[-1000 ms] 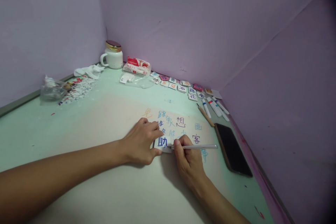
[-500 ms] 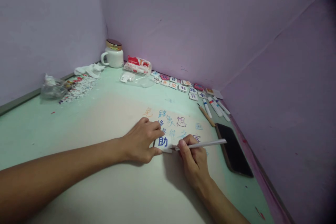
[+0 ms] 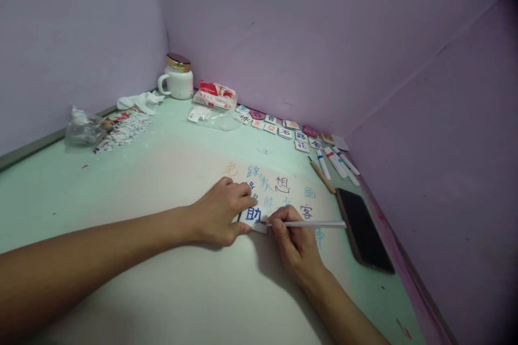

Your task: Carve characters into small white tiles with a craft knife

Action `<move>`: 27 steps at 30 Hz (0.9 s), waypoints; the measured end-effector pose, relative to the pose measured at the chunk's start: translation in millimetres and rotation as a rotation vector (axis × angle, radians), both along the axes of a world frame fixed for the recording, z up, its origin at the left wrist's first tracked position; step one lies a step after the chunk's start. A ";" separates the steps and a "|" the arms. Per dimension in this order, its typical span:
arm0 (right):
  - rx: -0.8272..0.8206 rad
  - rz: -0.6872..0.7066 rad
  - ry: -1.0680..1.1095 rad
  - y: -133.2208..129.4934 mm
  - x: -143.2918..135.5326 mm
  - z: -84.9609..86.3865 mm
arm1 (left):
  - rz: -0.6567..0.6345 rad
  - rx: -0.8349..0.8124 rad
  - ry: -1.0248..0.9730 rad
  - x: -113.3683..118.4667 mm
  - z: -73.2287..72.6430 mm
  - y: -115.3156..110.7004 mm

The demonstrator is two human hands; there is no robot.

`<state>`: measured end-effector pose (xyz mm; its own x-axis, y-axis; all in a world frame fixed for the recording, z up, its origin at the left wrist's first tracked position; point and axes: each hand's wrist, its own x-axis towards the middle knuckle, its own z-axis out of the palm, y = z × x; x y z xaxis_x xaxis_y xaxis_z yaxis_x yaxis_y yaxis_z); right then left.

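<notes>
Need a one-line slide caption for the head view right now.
Left hand pins a small card marked in blue on the table while the right hand holds a thin pen to it.

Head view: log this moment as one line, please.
left hand: pins small card to table | right hand: grips white pen, tip at card | phone: flat, right of hands

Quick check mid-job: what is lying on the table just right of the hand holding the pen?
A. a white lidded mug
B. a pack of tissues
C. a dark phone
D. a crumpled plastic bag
C: the dark phone lies flat just beyond the right hand and the far end of its pen, while the white lidded mug stands far back in the corner of the table.
</notes>
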<state>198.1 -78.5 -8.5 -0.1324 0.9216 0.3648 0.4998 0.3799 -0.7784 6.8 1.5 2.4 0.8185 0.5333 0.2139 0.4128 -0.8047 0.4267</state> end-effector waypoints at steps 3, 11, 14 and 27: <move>0.011 -0.001 -0.018 0.5 -0.9 0.2 | 0.001 -0.002 0.003 0.5 1.3 -0.6; 0.027 -0.016 -0.078 3.5 -2.4 1.5 | 0.003 -0.032 0.038 1.2 8.6 -1.7; 0.039 -0.013 -0.098 3.8 -1.6 1.8 | -0.001 -0.032 0.032 0.8 8.1 -1.1; -0.002 0.002 0.014 0.7 2.3 -6.4 | -0.005 -0.042 0.035 1.1 7.8 -0.9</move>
